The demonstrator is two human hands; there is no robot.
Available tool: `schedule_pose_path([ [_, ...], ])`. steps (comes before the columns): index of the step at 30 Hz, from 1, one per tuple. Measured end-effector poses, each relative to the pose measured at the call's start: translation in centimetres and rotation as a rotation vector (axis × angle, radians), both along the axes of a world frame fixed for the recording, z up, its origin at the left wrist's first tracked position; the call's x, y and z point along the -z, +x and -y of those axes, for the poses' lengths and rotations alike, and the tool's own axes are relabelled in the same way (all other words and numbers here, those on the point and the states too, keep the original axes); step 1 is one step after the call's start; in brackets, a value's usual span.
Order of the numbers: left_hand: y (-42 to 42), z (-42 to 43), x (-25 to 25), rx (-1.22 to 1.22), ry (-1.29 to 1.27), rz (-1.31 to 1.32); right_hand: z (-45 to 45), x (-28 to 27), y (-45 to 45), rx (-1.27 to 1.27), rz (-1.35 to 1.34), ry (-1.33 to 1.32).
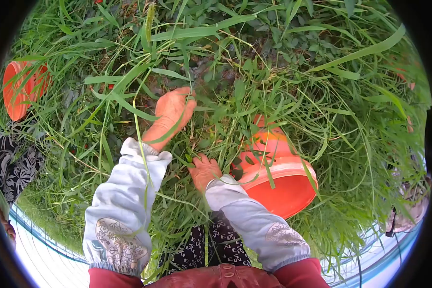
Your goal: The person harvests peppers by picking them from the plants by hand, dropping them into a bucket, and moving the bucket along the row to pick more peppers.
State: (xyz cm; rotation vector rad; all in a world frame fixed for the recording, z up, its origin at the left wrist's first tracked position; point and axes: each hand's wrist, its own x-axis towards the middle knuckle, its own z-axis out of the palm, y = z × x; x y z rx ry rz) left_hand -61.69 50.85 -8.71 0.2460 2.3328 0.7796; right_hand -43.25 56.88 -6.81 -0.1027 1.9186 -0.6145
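My left hand (174, 113), in a pale grey sleeve, is closed in a fist among tall grass (197, 32). A thin green stem rises from its fingers. Lower and to the right, my right hand (205, 171) rests in the grass with its fingers slightly apart. Leaves partly cover its fingertips. Just right of it, an orange bucket (287, 189) lies tilted on its side in the grass, its mouth toward me. Grass blades cross its outside.
Another orange bucket (17, 93) stands at the far left, beside dark patterned cloth (14, 158). Small red spots (111, 87) show among low leafy plants. A person's pale clothing (410, 204) is at the right edge. Dense grass surrounds both hands.
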Motion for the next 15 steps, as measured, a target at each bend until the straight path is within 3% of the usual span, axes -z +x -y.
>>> schedule_pose_path([
  [1, -0.1, -1.6, 0.8, -0.111, -0.010, 0.195, 0.0, -0.2, -0.3, -0.033, 0.008, 0.000],
  [6, -0.1, -5.5, 7.0, -0.063, 0.015, 0.219, 0.7, 0.9, 0.9, 0.062, -0.014, 0.009],
  [8, -0.3, -5.8, 9.8, -0.005, -0.357, 0.196, 1.1, 0.9, 1.7, 0.119, -0.056, 0.019],
  [9, -0.4, -5.9, 9.7, 0.077, -0.388, 0.176, 1.2, 0.7, 1.6, 0.171, -0.100, 0.025],
  [15, -1.3, -8.3, 8.4, 0.153, -0.183, 0.004, 0.7, 0.5, 0.3, 0.061, 0.005, 0.006],
])
